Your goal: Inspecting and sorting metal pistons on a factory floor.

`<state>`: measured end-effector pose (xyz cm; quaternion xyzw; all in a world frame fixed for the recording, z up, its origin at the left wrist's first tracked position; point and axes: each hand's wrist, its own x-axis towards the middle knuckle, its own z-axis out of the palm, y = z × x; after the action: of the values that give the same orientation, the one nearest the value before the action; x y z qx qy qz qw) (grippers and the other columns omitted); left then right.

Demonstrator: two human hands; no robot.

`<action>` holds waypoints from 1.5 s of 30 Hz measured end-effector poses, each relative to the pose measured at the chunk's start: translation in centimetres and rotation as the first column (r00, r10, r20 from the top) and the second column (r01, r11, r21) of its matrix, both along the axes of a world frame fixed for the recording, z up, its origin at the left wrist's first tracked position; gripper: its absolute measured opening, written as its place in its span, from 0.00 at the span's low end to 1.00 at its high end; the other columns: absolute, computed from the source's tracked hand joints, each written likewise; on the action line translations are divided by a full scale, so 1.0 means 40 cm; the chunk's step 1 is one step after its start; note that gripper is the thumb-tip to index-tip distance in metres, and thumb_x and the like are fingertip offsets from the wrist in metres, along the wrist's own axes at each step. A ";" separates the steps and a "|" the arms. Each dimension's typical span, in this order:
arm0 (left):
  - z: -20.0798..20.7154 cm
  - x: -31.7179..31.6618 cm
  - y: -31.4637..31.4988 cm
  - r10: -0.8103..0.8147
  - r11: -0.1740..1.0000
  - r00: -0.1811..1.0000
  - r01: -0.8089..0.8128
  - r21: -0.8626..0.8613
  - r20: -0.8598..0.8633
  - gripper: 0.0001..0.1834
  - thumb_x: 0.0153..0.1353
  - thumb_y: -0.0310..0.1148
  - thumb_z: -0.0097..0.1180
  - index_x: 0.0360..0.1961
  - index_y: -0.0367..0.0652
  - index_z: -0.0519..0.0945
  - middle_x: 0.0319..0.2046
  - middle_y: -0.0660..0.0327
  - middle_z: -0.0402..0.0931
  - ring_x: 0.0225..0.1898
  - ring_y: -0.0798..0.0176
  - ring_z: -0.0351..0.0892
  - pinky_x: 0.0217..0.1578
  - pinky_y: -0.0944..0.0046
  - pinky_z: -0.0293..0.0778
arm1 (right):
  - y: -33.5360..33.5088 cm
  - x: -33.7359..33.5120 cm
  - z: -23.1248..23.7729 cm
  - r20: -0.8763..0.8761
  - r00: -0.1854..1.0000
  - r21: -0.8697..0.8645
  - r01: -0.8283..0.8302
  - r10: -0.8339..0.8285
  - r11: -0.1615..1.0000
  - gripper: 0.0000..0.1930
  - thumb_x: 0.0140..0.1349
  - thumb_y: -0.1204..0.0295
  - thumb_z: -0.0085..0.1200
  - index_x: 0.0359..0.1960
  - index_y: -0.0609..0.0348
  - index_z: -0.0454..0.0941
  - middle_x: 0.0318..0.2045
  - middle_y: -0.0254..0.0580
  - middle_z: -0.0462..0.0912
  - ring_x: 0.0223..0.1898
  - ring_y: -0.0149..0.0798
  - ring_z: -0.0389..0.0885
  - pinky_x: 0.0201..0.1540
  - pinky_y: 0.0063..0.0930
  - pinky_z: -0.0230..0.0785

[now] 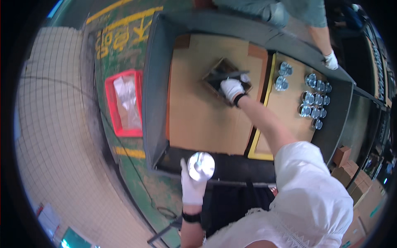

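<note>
1. Head view, clock face centred on the picture: the step in hand appears to be a reach into the tray [214, 68], at 1 o'clock on the counter [198, 120], while the disc [201, 166] is held at 6 o'clock.
2. The next move seems to call for sure fingers inside the tray, clear of its walls, and a steady disc.
3. Right hand [232, 89]: gloved, arm stretched from 4 o'clock toward 1, wrist at the tray's near side; blur hides whether its fingers are spread or pinching anything.
4. Left hand [193, 188]: gloved, forearm rising from 6 o'clock, fingers pinching the disc, shiny face toward the camera.
5. Metal parts [308, 98] stand between 2 and 3 o'clock, well apart from both hands.
</note>
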<state>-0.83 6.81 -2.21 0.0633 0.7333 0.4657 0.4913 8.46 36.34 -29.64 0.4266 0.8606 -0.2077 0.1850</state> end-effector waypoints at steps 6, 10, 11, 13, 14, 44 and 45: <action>-0.063 -0.011 0.020 0.209 0.978 0.964 -0.208 -0.028 0.165 0.29 0.68 0.49 0.44 0.58 0.35 0.68 0.51 0.52 0.73 0.49 0.60 0.77 0.43 0.60 0.78 | -0.028 0.099 0.175 -0.388 0.917 0.001 -0.096 0.089 0.995 0.14 0.57 0.66 0.53 0.46 0.46 0.77 0.29 0.47 0.83 0.30 0.50 0.82 0.35 0.42 0.75; -0.051 -0.005 0.096 0.338 0.941 0.845 -0.301 -0.154 0.413 0.25 0.66 0.46 0.50 0.54 0.35 0.72 0.44 0.53 0.77 0.45 0.59 0.79 0.44 0.61 0.78 | -0.146 0.144 0.341 -0.585 0.811 -0.050 -0.005 -0.025 0.999 0.11 0.56 0.69 0.53 0.43 0.46 0.74 0.21 0.45 0.80 0.23 0.50 0.81 0.27 0.42 0.74; -0.047 0.008 0.110 0.360 0.933 0.840 -0.330 -0.145 0.406 0.24 0.64 0.46 0.52 0.50 0.35 0.75 0.41 0.54 0.78 0.43 0.58 0.81 0.43 0.59 0.78 | -0.170 0.156 0.398 -0.586 0.811 -0.049 -0.027 -0.007 0.998 0.13 0.56 0.70 0.53 0.44 0.46 0.73 0.20 0.44 0.79 0.23 0.49 0.80 0.26 0.41 0.73; -0.061 0.005 0.102 0.345 0.938 0.823 -0.293 -0.183 0.450 0.23 0.65 0.46 0.52 0.50 0.37 0.75 0.38 0.56 0.79 0.40 0.60 0.81 0.41 0.61 0.79 | -0.221 0.164 0.466 -0.652 0.746 0.089 -0.103 0.136 0.991 0.15 0.55 0.72 0.53 0.46 0.44 0.71 0.19 0.41 0.78 0.21 0.46 0.80 0.23 0.39 0.72; -0.079 0.006 0.092 0.312 0.950 0.801 -0.253 -0.184 0.510 0.23 0.65 0.47 0.52 0.50 0.38 0.75 0.37 0.57 0.79 0.39 0.61 0.82 0.40 0.62 0.79 | -0.241 0.160 0.495 -0.612 0.772 0.102 -0.134 0.169 0.986 0.15 0.54 0.73 0.54 0.44 0.46 0.71 0.19 0.40 0.78 0.20 0.44 0.79 0.21 0.36 0.71; 0.038 0.080 0.150 -0.254 0.907 0.534 0.420 0.008 0.806 0.13 0.70 0.39 0.48 0.40 0.40 0.77 0.30 0.65 0.77 0.27 0.74 0.76 0.29 0.71 0.73 | -0.344 0.252 0.634 0.215 0.363 -0.975 0.132 -0.907 -0.178 0.24 0.67 0.49 0.47 0.51 0.55 0.70 0.14 0.23 0.61 0.12 0.20 0.56 0.16 0.16 0.46; 0.045 0.084 0.149 -0.267 0.900 0.504 0.436 0.025 0.821 0.13 0.70 0.39 0.47 0.40 0.40 0.77 0.30 0.66 0.77 0.27 0.74 0.76 0.29 0.71 0.73 | -0.341 0.247 0.626 0.268 0.444 -0.961 0.067 -0.855 -0.267 0.21 0.66 0.48 0.49 0.41 0.54 0.75 0.14 0.22 0.61 0.11 0.20 0.53 0.15 0.15 0.42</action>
<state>2.54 12.78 -0.42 -0.0532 0.4396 0.2619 0.8575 18.32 22.68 -4.61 0.4163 0.1848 -0.8895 0.0361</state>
